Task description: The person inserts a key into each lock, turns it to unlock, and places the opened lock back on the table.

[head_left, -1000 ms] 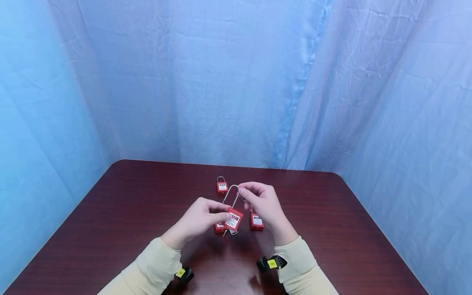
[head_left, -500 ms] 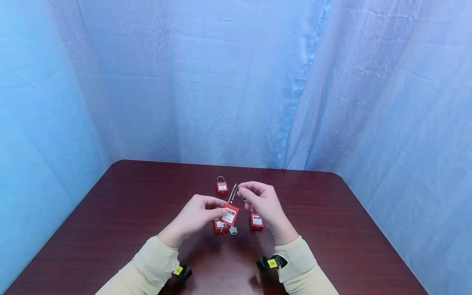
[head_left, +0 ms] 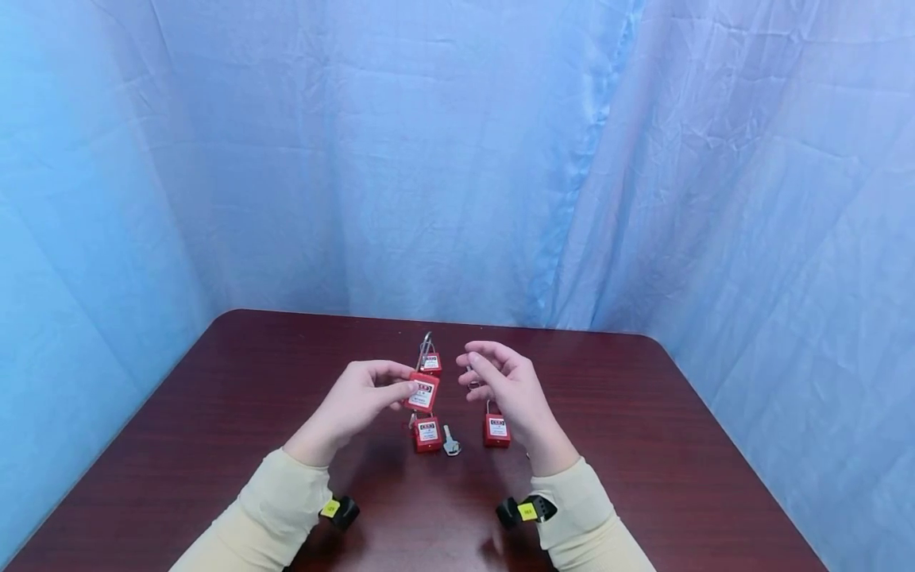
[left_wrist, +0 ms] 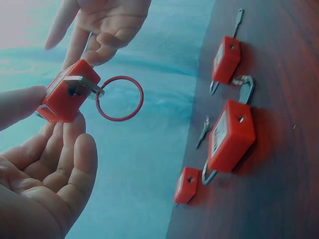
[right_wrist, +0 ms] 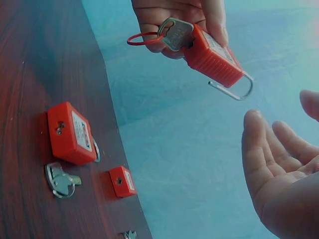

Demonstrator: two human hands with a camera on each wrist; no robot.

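Note:
My left hand (head_left: 407,389) pinches a red padlock (head_left: 422,394) by its body, above the table, with the steel shackle (head_left: 426,346) pointing up and away. A key (right_wrist: 175,34) on a red ring (left_wrist: 119,98) sits in the lock's underside. In the left wrist view the held padlock (left_wrist: 67,97) lies between thumb and fingers. My right hand (head_left: 475,373) hovers just to the right of it, fingers relaxed and spread, holding nothing. From the right wrist camera the held padlock (right_wrist: 212,55) hangs above my right hand's open palm (right_wrist: 279,164).
Three more red padlocks lie on the dark wooden table (head_left: 643,445): one far (head_left: 430,364), one near centre (head_left: 427,435), one under my right hand (head_left: 496,430). A loose key (head_left: 450,442) lies between the near two. Blue cloth walls the table in.
My right hand has let go of the shackle and opened. My left hand has carried the padlock up and to the left, uncovering the padlock and key on the table.

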